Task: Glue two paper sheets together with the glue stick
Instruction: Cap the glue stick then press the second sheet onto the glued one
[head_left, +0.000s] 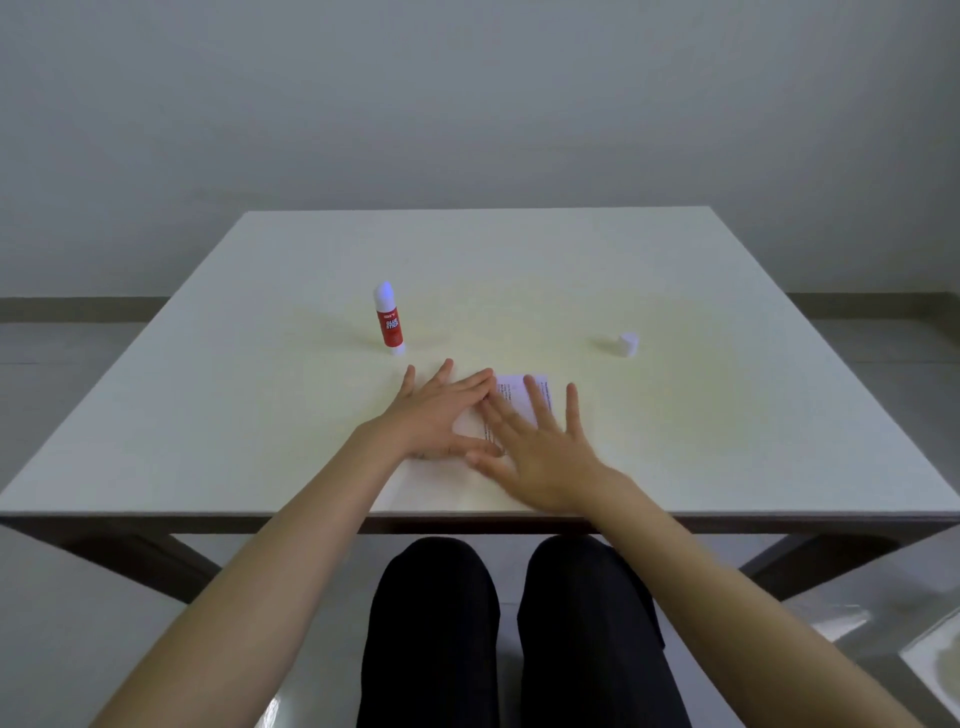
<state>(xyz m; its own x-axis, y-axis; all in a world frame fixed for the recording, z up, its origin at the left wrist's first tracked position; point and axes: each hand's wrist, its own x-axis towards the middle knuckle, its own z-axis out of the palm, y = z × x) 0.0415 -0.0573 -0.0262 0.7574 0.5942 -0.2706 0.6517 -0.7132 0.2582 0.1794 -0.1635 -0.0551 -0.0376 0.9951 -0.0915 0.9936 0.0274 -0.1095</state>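
A: Where does the camera sit?

B: On the person's head. It looks forward and down, over the near edge of the white table (727, 415).

A: Is it close?

B: Close to the arms. They come in from the bottom corners. The person's knees (509, 623) in dark trousers show right under it, below the table edge.

A: How much does it see?

B: A lot, since it is a wide view. The whole tabletop fits, with the grey wall (467, 104) behind and floor at both sides.

A: Any other view?

B: No, just this one, so nothing is shared.
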